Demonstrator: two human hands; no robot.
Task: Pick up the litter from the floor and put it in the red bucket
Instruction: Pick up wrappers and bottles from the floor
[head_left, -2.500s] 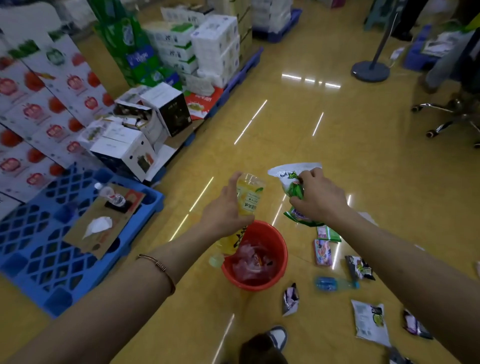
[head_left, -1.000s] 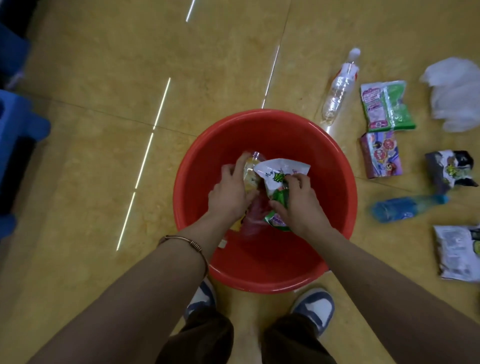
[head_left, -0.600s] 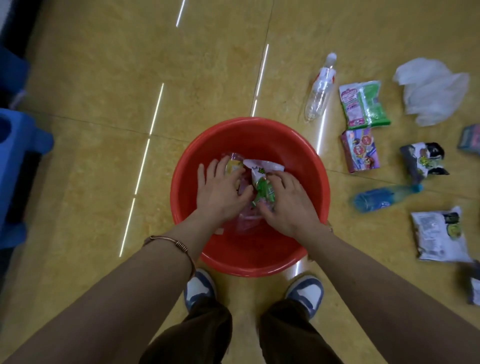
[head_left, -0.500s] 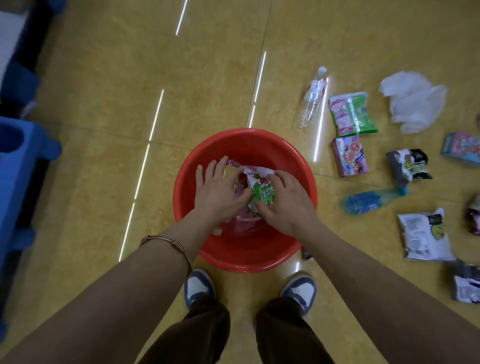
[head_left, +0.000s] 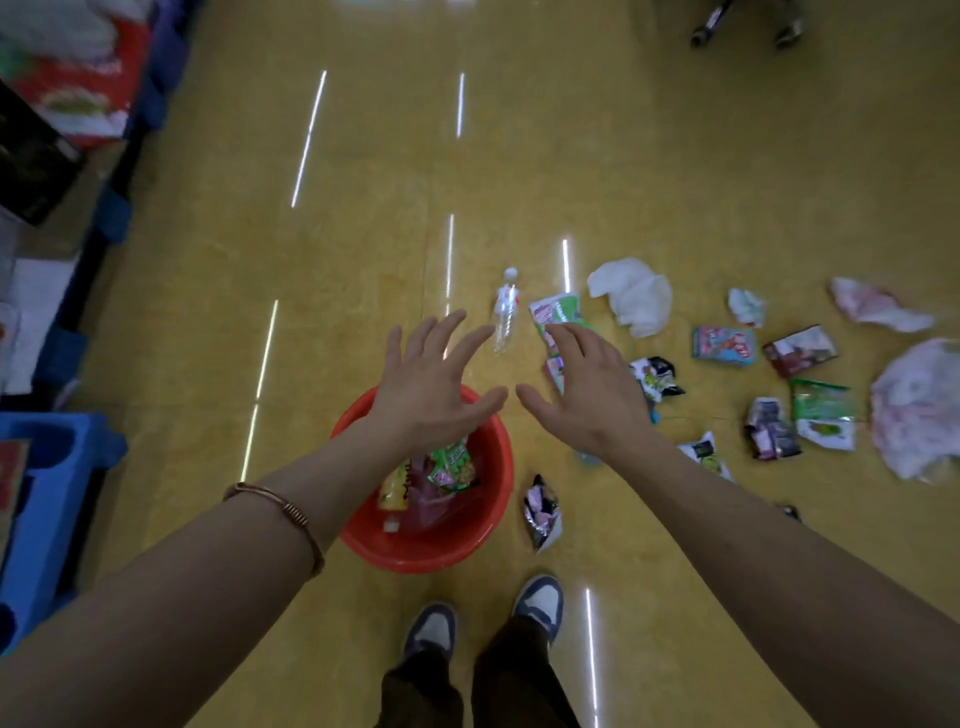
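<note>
The red bucket (head_left: 483, 525) stands on the yellow floor in front of my feet, with a yellow drink pouch (head_left: 393, 488), a green wrapper (head_left: 451, 466) and other litter inside. My left hand (head_left: 431, 384) hovers over the bucket's far rim, fingers spread, holding nothing. My right hand (head_left: 587, 389) hovers to the bucket's right with fingers straight and empty. Beyond the hands lie a clear plastic bottle (head_left: 505, 310) and a green-pink packet (head_left: 553, 310). A crumpled dark wrapper (head_left: 542, 512) lies right beside the bucket.
Several wrappers, packets and white bags are scattered on the floor to the right, such as a white bag (head_left: 635, 295) and a teal packet (head_left: 723, 343). A blue pallet (head_left: 47, 514) and stacked boxes line the left edge. My shoes (head_left: 537, 603) stand just behind the bucket.
Both hands let go of the drink pouch and green wrapper inside the bucket, then rose out with fingers spread. The view lifted, showing more floor and litter.
</note>
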